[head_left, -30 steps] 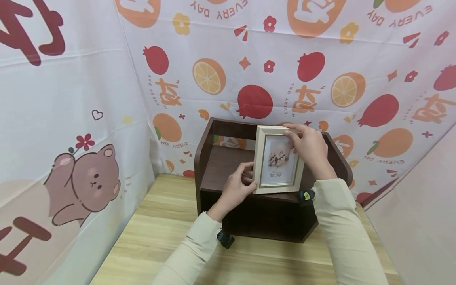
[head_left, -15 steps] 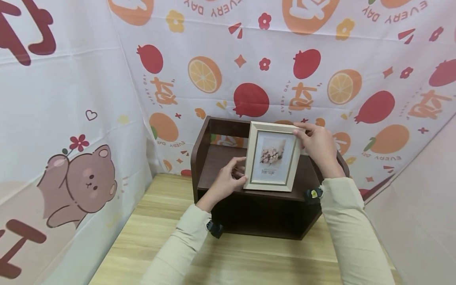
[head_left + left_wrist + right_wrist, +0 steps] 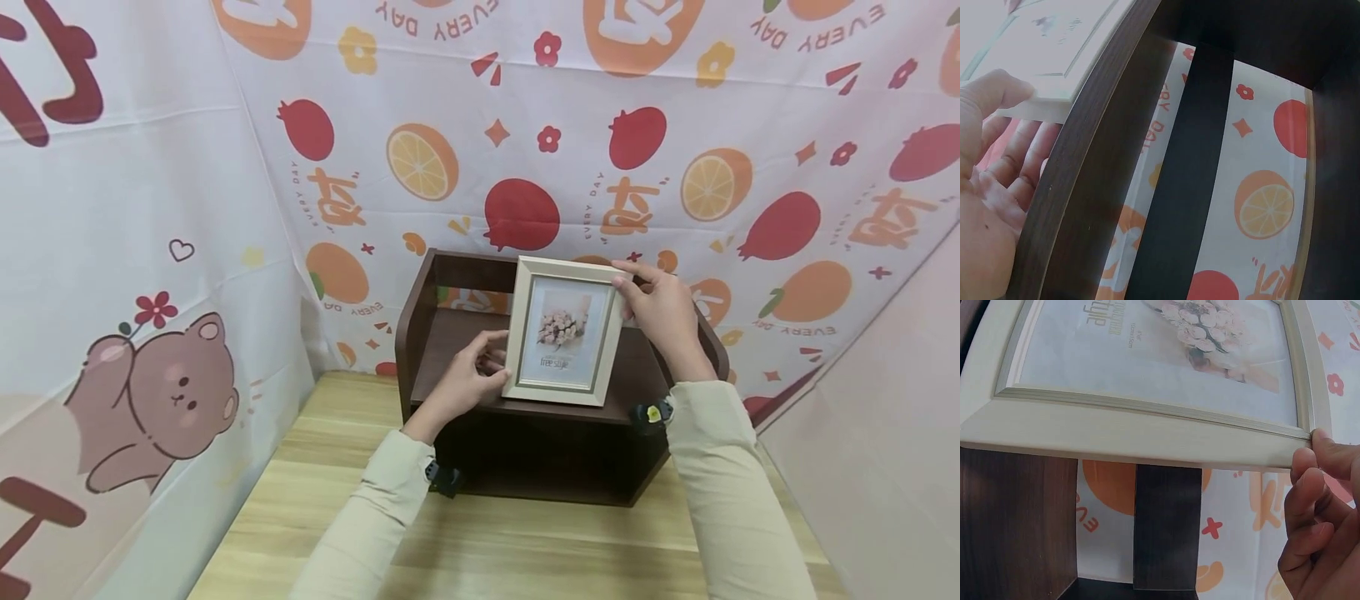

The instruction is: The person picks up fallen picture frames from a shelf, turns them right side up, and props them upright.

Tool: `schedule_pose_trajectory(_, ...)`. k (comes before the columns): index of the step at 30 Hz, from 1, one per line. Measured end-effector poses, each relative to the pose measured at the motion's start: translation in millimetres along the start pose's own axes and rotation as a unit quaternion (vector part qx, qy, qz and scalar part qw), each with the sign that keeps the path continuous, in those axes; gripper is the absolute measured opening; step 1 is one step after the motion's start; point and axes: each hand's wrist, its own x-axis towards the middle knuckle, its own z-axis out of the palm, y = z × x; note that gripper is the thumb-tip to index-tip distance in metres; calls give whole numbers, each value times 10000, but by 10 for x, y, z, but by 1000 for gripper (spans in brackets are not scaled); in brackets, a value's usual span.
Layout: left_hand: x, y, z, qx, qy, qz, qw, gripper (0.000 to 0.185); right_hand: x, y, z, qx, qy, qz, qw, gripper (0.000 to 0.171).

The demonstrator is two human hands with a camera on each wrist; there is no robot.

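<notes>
Nearest the viewer, a light wooden table (image 3: 315, 517) carries a dark brown shelf unit (image 3: 420, 333). Above its upper board a cream picture frame (image 3: 564, 329) is held upright, slightly tilted, its glass facing the viewer. The left hand (image 3: 467, 383) pinches the frame's lower left corner with thumb in front and fingers behind; the right hand (image 3: 657, 307) grips its upper right corner with curled fingers. Behind hangs a fruit-printed cloth (image 3: 525, 150).
</notes>
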Motion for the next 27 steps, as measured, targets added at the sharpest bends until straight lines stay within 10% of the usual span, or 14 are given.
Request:
schedule_pose_trajectory(17,-42,32,23,213,-91,-9,9997,54,-51,15,-43,68,26,117,9999,39)
schedule_pose_trajectory(27,-488,155,-66,1029,984,305,9893,43,-573,104,90,-200,1162,-333,9925,33)
